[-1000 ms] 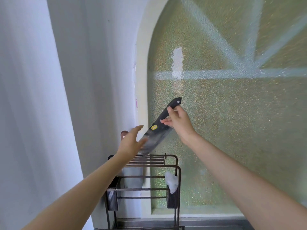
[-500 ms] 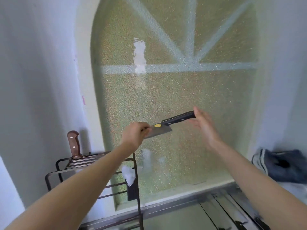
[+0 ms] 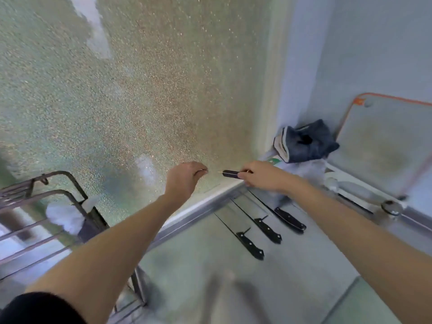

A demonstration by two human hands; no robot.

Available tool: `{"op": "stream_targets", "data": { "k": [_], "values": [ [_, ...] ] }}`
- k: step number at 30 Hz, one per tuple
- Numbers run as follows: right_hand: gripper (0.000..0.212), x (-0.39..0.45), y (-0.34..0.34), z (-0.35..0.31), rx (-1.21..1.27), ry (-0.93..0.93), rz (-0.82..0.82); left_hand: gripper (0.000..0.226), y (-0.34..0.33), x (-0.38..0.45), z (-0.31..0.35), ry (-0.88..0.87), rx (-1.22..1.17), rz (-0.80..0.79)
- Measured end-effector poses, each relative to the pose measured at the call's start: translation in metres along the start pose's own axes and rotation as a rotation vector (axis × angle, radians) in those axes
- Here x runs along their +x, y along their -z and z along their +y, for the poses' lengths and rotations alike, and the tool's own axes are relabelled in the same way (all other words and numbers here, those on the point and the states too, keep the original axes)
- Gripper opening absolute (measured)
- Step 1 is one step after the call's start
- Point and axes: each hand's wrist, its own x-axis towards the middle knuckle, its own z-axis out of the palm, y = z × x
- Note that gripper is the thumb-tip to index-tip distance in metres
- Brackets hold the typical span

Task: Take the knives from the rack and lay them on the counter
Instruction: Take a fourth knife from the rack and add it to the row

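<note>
My right hand grips the black handle of a cleaver, held level above the back of the steel counter. The blade points left and shows edge-on, so it is almost invisible. My left hand is curled with its fingertips pinched at the blade's far end. Three black-handled knives lie side by side on the counter below: the nearest knife, the middle knife and the far knife. The dark wire knife rack stands at the left, blurred.
A frosted window fills the wall behind. A white rag hangs on the rack. A dark blue cloth sits in the right corner beside an orange-rimmed cutting board leaning on the wall. A blurred grey object is at bottom centre.
Both hands have carried the cleaver from above the rack to the right and down toward the counter. The view swung right and down, bringing the laid knives into sight.
</note>
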Motion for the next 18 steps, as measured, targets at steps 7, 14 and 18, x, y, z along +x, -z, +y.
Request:
{"op": "stream_targets", "data": {
  "k": [7, 14, 18],
  "values": [
    [0.023, -0.008, -0.121, 0.083, 0.228, -0.31, 0.096, 0.048, -0.111, -0.035, -0.017, 0.17, -0.186, -0.162],
    [0.029, -0.012, -0.222, 0.114, 0.079, -0.47, 0.129, 0.083, -0.188, -0.111, -0.076, 0.49, -0.056, -0.548],
    [0.028, -0.011, -0.263, 0.114, 0.069, -0.471, 0.161, 0.096, -0.209, -0.149, -0.098, 0.509, 0.053, -0.756]
  ]
}}
